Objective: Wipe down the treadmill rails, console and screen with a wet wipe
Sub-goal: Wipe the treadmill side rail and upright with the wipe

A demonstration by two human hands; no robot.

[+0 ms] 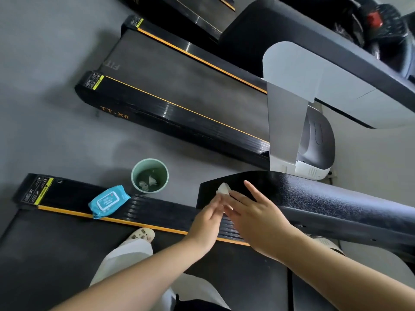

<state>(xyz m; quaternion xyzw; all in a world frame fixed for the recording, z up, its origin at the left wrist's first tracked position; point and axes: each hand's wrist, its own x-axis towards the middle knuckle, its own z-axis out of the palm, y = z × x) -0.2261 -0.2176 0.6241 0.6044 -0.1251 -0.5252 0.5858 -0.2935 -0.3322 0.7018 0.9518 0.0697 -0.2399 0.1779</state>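
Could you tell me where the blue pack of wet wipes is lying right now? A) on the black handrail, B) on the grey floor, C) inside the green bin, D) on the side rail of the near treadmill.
D: the blue pack of wet wipes lies on the near treadmill's side rail, beside the green bin.

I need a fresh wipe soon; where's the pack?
The blue wipe pack lies on the treadmill's left side rail, just left of the green bin.

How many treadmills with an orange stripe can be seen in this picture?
3. One black treadmill is under the person's feet, a second black treadmill marked TT-X6 lies in the middle, and a third black treadmill shows partly at the top edge. More may be hidden outside the view.
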